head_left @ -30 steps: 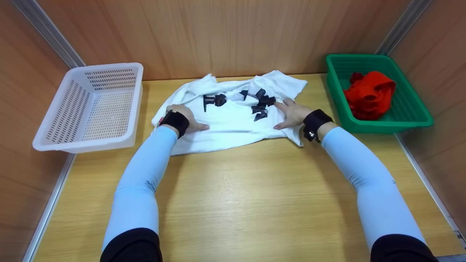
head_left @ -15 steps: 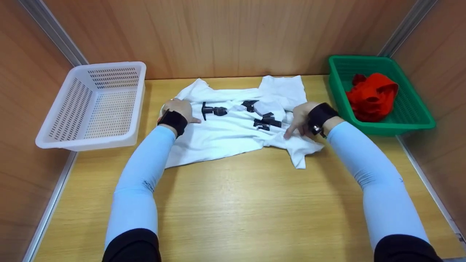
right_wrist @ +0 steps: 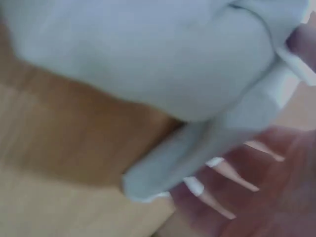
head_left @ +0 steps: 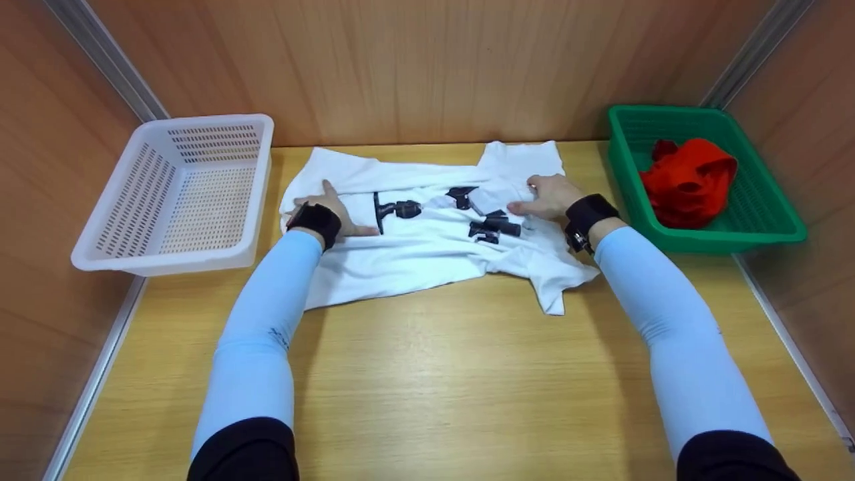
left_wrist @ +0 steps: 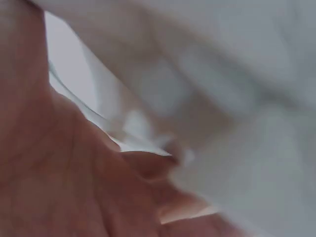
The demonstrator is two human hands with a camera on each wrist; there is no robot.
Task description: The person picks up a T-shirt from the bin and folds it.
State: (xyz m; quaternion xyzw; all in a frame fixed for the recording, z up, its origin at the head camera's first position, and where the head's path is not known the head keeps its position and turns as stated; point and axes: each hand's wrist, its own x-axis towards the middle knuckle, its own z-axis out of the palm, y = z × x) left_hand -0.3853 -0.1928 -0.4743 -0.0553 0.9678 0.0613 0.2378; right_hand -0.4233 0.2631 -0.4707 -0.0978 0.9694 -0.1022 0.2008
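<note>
White T-shirt (head_left: pixel 427 252), black-printed, wrinkled, your left hand (head_left: pixel 330 212) splayed on it, your right hand (head_left: pixel 554 196) touching, thumb and forefinger apart

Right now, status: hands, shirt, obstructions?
Left hand spread on printed white T-shirt; right hand at sleeve end. T-shirt wrinkled. Nothing seen blocking; white basket, green basket aside.

Open tabletop in front, crowded sides and back.
Bare yellow wood-grain table (head_left: pixel 427 374) runs between the two pale-blue sleeved arms (head_left: pixel 254 347) up to the white fabric shirt with black print (head_left: pixel 401 264). Only a narrow strip parts the shirt from the white perforated plastic basket (head_left: pixel 163 262) at left; the green plastic basket (head_left: pixel 721 240) stands near the right wrist. Just behind the shirt, an upright wood-grain panel (head_left: pixel 434 73) bars the way.
</note>
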